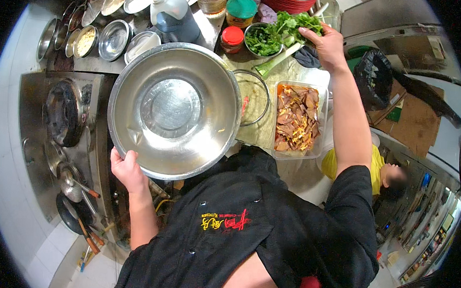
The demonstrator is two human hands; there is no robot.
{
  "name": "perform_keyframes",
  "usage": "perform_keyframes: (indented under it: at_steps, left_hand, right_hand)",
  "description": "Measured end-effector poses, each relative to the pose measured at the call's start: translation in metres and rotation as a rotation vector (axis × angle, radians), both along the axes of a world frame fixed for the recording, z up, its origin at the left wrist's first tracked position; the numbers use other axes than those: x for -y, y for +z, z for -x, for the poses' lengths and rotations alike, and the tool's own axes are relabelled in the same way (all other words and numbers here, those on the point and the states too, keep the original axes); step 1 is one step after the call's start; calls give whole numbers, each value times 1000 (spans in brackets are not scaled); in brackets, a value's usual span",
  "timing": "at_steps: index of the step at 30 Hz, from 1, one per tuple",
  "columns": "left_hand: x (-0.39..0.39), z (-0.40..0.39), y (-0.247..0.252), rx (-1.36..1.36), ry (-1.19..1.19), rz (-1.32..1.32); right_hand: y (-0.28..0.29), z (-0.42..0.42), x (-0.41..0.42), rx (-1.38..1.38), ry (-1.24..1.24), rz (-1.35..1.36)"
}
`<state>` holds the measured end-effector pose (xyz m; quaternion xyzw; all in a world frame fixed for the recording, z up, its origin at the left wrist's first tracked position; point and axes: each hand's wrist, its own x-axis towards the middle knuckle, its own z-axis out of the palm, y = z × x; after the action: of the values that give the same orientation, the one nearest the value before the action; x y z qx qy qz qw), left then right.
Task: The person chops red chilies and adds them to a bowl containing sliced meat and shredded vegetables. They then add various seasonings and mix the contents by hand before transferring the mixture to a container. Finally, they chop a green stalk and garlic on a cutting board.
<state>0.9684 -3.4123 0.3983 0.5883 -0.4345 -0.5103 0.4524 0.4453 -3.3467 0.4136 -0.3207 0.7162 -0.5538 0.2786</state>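
Observation:
My left hand [129, 170] grips the near-left rim of a large stainless steel basin [201, 142]. The basin's inside shows a small dent and a few food scraps. Up at the right, my right hand [328, 45] has its fingers around leafy green herbs [299, 24] resembling cilantro. A thick green onion stalk [277, 62] slants below the leaves, and whether the hand also holds it is unclear. Just left of the herbs sits a metal bowl of chopped greens [264, 42]. Below, a clear plastic container [320, 146] holds sliced meat [296, 118] in reddish sauce.
A metal ring [268, 103] lies beside the basin. Behind stand a large plastic jug [174, 18], a red-lidded jar [232, 38], a green-lidded tub [241, 11] and several metal bowls [114, 40]. A stove with a burner [65, 112] is at left. A person in yellow [377, 167] is at right.

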Motion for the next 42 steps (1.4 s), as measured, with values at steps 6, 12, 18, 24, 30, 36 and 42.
perform_keyframes:
  at_steps: [6, 12, 18, 24, 30, 36, 42]
  left_hand:
    - [-4, 20, 0, -5, -41, 44]
    - [-11, 33, -9, -18, -127, 90]
    - [-28, 60, 2, -63, -191, 105]
    - [-36, 64, 0, -91, -228, 103]
    - [-43, 70, 6, -125, -228, 104]
    - [-39, 65, 2, -97, -223, 109]
    - [-33, 64, 3, -86, -201, 117]
  right_hand:
    - [36, -17, -118, -90, -79, -204]
    - [-25, -42, -222, -19, -78, -506]
    - [-107, -39, -266, -194, -117, -631]
    - [-119, -36, -262, 200, -264, -537]
    - [-151, -58, -307, -142, -56, -738]
    - [-149, -82, -311, -238, 71, -663]
    - [-143, -83, -296, -321, 48, -815]
